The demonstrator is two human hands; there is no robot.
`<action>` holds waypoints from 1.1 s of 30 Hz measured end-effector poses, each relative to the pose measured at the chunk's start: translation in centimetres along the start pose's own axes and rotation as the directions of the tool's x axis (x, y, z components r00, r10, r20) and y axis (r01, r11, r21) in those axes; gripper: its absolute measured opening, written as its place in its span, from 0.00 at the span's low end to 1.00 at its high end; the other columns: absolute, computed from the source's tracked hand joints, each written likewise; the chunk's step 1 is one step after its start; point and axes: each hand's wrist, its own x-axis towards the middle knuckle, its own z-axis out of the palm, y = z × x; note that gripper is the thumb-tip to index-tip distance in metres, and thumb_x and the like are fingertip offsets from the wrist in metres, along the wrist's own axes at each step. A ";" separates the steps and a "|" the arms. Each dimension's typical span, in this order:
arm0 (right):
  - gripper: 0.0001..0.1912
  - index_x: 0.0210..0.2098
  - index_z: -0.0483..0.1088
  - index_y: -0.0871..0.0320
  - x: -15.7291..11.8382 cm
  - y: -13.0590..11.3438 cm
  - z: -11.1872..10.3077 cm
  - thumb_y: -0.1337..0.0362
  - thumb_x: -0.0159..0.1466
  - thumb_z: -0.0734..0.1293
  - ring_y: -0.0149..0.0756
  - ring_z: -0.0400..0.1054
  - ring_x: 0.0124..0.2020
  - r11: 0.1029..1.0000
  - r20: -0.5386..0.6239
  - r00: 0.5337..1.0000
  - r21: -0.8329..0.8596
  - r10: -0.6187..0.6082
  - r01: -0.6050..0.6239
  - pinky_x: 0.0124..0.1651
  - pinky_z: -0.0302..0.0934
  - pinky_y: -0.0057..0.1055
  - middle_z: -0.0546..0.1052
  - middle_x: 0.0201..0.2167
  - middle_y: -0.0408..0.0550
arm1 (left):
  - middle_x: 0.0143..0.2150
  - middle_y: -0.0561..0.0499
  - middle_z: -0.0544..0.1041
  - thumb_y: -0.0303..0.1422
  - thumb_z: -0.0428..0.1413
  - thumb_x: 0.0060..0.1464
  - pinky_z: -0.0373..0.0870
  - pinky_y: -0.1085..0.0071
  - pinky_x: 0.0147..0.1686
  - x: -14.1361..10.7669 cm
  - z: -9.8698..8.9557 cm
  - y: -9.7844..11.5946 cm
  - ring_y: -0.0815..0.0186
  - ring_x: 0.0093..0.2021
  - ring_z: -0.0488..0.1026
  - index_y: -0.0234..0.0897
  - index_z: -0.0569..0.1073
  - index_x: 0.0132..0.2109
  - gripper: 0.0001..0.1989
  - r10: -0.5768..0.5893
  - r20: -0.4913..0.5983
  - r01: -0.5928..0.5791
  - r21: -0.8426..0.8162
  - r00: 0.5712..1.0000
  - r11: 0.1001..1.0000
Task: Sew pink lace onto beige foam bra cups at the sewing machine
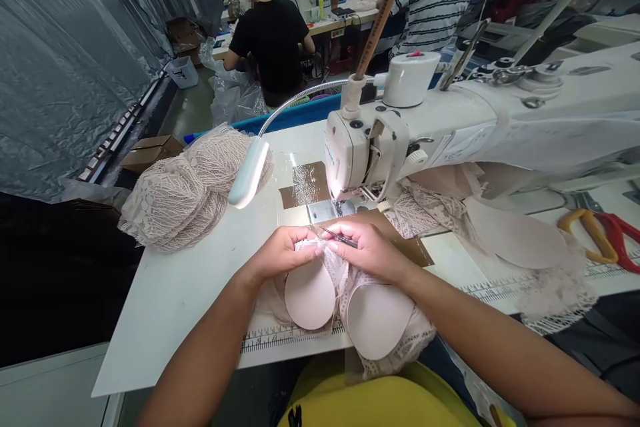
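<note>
A person in yellow clothing [370, 403] works at a white worktable [190, 300], where a pale lace garment [343, 293] with two smooth cups lies at the near edge, its right cup hanging partly over. The left hand [285, 253] pinches the garment's far edge between thumb and fingers; close beside it, the right hand [367, 250] grips a slim dark tool [345, 240] against the same edge. With the tool's tip so near the left fingertips, a slip could prick a finger or snag the lace, and the overhanging cup's weight could drag the cloth out of line. A ruler strip [290, 338] runs along the table's near side, partly covered. Scissor handles [611, 233], yellow and red, lie to the right near loose lace pieces [525, 233]; a lace mound [185, 193] sits at left. Just beyond the hands stands a sewing machine [420, 127], its needle over a metal plate [320, 211], a lamp [250, 173] arching leftward. Farther back, a co-worker in black [273, 33] and another in stripes [435, 0] are at other machines; a silvery curtain [90, 67] hangs at left.
</note>
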 end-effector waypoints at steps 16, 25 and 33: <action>0.12 0.43 0.74 0.56 0.0 -0.7 -1.1 0.60 0.62 0.64 0.39 0.71 0.41 0.998 0.110 0.994 -0.056 0.009 -0.003 0.45 0.64 0.35 0.78 0.39 0.47 | 0.24 0.53 0.72 0.37 0.62 0.48 0.60 0.74 0.29 0.1 0.1 -0.4 0.71 0.27 0.65 0.31 0.77 0.28 0.12 -0.032 -0.010 0.030 -0.165 0.999 0.986; 0.10 0.39 0.73 0.58 -0.1 -0.9 -0.9 0.60 0.59 0.66 0.36 0.69 0.35 0.996 0.109 0.991 -0.041 0.081 -0.077 0.37 0.62 0.31 0.77 0.34 0.46 | 0.25 0.50 0.74 0.40 0.65 0.43 0.61 0.72 0.28 0.3 0.2 -0.7 0.67 0.28 0.68 0.29 0.79 0.29 0.15 -0.072 -0.016 0.068 -0.172 0.997 0.983; 0.08 0.36 0.74 0.57 -0.1 -1.2 -0.6 0.61 0.59 0.67 0.35 0.70 0.36 0.999 0.094 0.995 -0.027 0.037 -0.035 0.38 0.61 0.30 0.77 0.34 0.45 | 0.21 0.55 0.66 0.38 0.64 0.44 0.55 0.74 0.25 0.3 0.4 -0.8 0.72 0.25 0.61 0.30 0.75 0.25 0.13 -0.098 0.002 0.097 -0.148 0.995 0.984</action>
